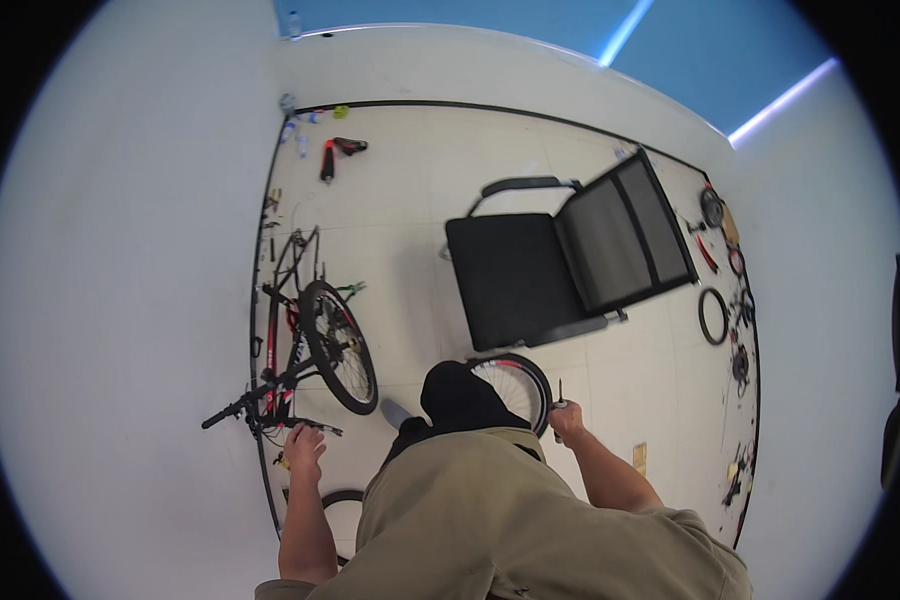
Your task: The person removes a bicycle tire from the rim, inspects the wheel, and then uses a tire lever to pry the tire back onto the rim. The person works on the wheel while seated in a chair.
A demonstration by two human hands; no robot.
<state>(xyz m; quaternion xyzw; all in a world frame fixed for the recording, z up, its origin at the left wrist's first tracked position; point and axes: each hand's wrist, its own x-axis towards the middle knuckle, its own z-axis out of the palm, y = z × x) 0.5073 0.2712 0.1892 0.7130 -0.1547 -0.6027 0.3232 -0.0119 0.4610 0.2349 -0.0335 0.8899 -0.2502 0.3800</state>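
My left hand hangs at the lower left with fingers apart and slightly bent, holding nothing visible, near the front of a black bicycle with red markings lying on the floor. Whether it touches the bicycle I cannot tell. My right hand is closed on a tool with a thin upright shaft, possibly a screwdriver. Beside it a loose wheel with a black tyre and red rim markings lies partly hidden behind my leg. Another wheel shows at the bottom left, cut off by my body.
A black office chair stands just ahead on the tiled floor. Bicycle parts, a loose tyre and small tools lie along the right wall. A red-and-black object and bottles are at the back left. Walls enclose both sides.
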